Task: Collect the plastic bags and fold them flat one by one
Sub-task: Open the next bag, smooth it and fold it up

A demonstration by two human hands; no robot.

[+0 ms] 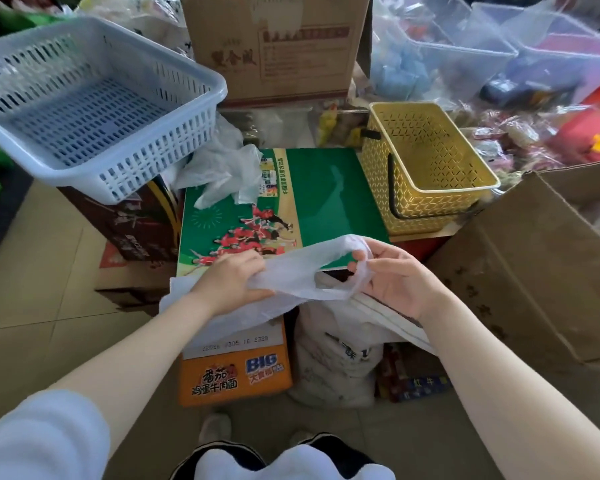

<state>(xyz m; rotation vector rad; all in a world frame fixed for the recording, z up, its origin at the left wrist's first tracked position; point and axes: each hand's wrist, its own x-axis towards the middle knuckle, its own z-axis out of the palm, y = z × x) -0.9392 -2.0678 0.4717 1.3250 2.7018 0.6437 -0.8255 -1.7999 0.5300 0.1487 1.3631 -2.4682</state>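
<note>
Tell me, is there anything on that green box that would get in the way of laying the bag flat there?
Nothing lies on the near part of the green box, just beyond the bag held by the left hand and right hand. A crumpled bag sits on its far left corner, and a yellow basket stands along its right edge.

place: small shop stockroom or storage corner | evidence: printed cardboard carton (274, 50) top centre, noodle box (236, 372) lower centre, clear bins (499, 46) of packaged goods upper right, empty baskets (94, 98) upper left | floor: tiled (42, 282)
</note>
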